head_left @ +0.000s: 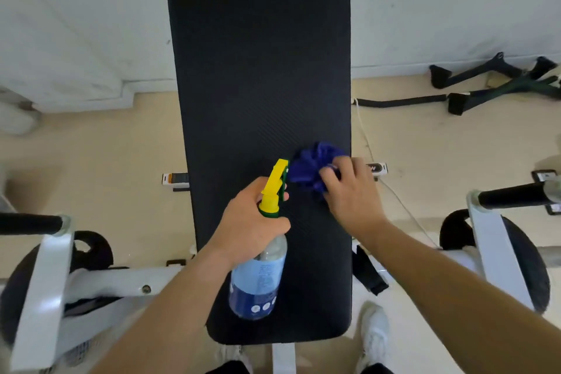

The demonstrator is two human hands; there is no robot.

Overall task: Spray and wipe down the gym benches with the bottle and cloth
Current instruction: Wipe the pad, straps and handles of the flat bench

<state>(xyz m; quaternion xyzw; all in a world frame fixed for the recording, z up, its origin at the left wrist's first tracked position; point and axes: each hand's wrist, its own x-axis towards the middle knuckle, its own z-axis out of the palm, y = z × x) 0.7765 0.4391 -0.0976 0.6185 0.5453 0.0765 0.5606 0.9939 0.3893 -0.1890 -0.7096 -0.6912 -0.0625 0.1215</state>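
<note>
A long black padded bench (258,76) runs straight away from me down the middle of the view. My left hand (252,222) grips the neck of a clear spray bottle (258,279) with a blue label and a yellow trigger head, held over the near half of the pad with the nozzle pointing away. My right hand (352,194) presses a crumpled blue cloth (312,167) onto the pad near its right edge, just beyond the nozzle.
White machine frames with black-gripped handles stand on both sides: the left frame (45,267) and the right frame (498,240). Black cable attachments (491,79) lie on the beige floor at the far right. A white wall rises behind. My white shoes (376,334) stand beside the bench's near end.
</note>
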